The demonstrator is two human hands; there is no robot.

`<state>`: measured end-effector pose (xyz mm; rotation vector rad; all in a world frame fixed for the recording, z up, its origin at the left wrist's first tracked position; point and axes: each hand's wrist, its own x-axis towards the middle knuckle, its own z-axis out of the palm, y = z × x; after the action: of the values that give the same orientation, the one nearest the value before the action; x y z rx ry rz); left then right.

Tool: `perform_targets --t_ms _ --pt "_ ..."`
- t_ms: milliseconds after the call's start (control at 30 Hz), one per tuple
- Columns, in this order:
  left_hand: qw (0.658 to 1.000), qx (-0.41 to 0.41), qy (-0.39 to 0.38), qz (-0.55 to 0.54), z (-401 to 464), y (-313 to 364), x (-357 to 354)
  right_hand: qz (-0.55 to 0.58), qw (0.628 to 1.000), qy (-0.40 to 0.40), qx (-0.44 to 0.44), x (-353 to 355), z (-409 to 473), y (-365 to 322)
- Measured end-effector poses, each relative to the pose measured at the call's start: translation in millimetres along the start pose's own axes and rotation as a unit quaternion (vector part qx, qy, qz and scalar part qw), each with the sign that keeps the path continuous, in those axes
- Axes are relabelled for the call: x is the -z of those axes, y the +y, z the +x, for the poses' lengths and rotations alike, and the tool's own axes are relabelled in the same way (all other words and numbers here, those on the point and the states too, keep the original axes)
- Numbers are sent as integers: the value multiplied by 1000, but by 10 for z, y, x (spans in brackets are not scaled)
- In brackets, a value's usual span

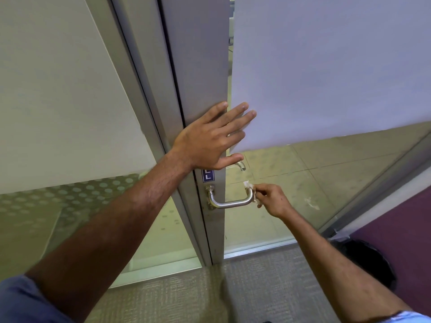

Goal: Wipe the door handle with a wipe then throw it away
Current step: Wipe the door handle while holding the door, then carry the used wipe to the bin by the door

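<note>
A brushed-metal U-shaped door handle (229, 202) is fixed to the grey door frame (198, 66) below a small blue sticker. My right hand (272, 201) pinches a small white wipe (250, 191) and presses it against the handle's right bend. My left hand (210, 138) lies flat with fingers spread on the door's edge and frosted glass panel (326, 66), above the handle. A second handle end (241, 165) shows through the glass just under my left thumb.
A black bin (370, 262) with a dark liner stands on the floor at the lower right, beside a purple wall (401, 229). Carpet (175, 299) covers the near floor. A fixed glass panel with frosted dots (58, 113) fills the left.
</note>
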<state>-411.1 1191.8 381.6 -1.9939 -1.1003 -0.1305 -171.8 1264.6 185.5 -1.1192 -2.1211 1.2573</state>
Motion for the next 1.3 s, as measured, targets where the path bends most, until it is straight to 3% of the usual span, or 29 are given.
perform_targets --t_ms 233,467,600,800,933,1200,1300 --pt "1000 -2 13 3 -5 5 17 153 986 -16 -70 -106 -32 -30" --pt "1000 -4 11 10 15 6 42 11 1000 -26 -13 -3 -13 -68" --pt "1000 -8 0 11 9 9 61 16 998 26 -58 -3 -26 -93" --pt "1000 -2 -8 12 15 -2 55 161 973 89 -138 -144 -269 57" --pt "1000 -4 -17 3 2 0 75 315 927 132 -152 -116 -481 59" --pt "991 57 32 -114 130 265 245 487 844 184 -130 579 -786 -106" --pt "977 63 -29 -202 373 730 287 431 872 209 -99 882 -927 -84"
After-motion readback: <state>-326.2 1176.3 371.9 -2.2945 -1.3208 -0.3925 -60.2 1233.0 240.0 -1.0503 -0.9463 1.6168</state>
